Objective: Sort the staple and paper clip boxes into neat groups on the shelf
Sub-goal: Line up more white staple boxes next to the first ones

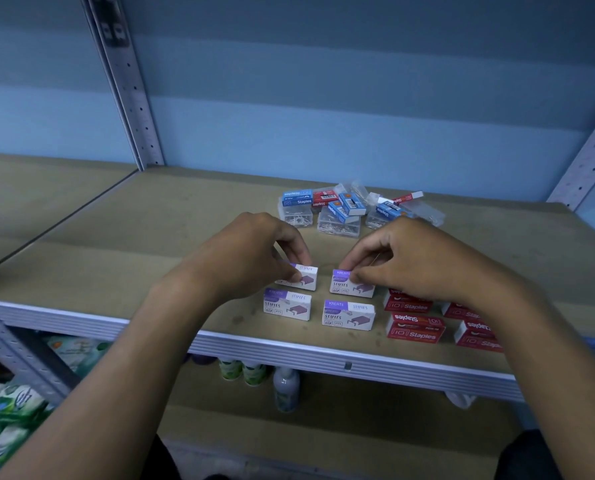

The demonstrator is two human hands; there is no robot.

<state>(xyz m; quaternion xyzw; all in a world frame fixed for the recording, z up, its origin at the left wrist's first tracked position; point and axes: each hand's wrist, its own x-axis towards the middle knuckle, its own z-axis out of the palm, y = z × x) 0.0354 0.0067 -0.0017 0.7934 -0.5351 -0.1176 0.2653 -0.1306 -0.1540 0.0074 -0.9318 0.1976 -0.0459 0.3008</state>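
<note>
- Purple boxes (348,314) — four in a square near the shelf (150,244) edge; left hand (251,254) pinches the far-left box (304,277), right hand (403,258) pinches the far-right box (353,287).
- Red boxes (414,327) just right; a mixed pile (344,209) farther back.

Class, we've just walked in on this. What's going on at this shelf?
A person is sorting small stationery boxes on a shelf. The left hand pinches one purple-and-white staple box and the right hand pinches another, placing them behind two matching boxes near the front edge. Red staple boxes sit grouped to the right. Further back, a mixed pile of blue and red boxes and clear paper clip boxes is not yet sorted.
</note>
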